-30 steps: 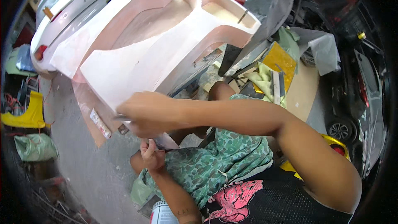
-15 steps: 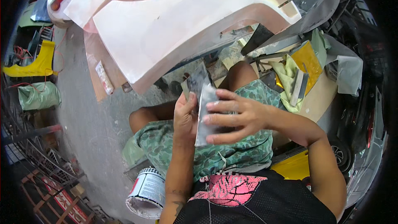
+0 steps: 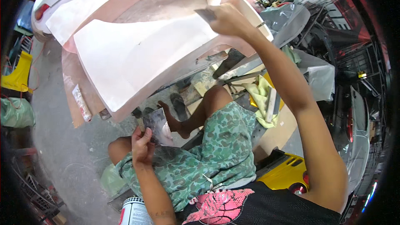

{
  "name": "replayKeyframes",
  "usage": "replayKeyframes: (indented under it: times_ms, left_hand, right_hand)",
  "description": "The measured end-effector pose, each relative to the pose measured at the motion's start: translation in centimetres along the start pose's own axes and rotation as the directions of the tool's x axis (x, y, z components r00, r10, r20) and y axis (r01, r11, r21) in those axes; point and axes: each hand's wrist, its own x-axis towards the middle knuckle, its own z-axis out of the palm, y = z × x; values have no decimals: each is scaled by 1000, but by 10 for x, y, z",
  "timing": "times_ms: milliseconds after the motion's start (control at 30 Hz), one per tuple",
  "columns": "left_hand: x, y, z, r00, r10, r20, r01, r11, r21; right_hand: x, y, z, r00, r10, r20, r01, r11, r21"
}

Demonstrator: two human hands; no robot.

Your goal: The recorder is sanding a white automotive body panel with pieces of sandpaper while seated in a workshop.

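Grey blade, thin and flat, jutted leftward from the right hand, whose fingers were curled together about its near end; motion blur hid how each finger lay. The hand was turned knuckles-up, over the upper right part of the pale panel, and whether the blade touched the surface could not be told. Behind it the wrist ran nearly in line with the forearm, which slanted down and right to a bent elbow held well out from the body.

Lower and to the left, the left hand pinched the smeared board at its left edge, the thumb pressed on the near face and the other fingers largely out of sight. A narrow tool stood up beside the thumb, in the same grip. That forearm rose steeply from the lower edge, its wrist above the thigh of the camouflage shorts.

Beyond the hands, the panel spread across the upper left, white on top and pinkish along its cut-outs. A white tube lay on the brown sheet near its left corner. To the right, a yellow-green cloth lay beneath a long block.
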Motion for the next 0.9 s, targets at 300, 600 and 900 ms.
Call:
replayKeyframes:
  times_ms: [300, 600, 900]
  left_hand:
    - [12, 13, -12, 995, 22, 96, -17, 998, -53]
    - [26, 7, -24, 996, 22, 83, -13, 994, -109]
    - [37, -7, -40, 988, 40, 150, -8, 978, -209]
  right_hand:
    - [47, -37, 15, 897, 252, 362, -156, 949, -274]
    - [26, -151, 34, 942, 44, 332, -14, 996, -92]
    - [13, -277, 33, 929, -33, 370, -56, 972, 227]
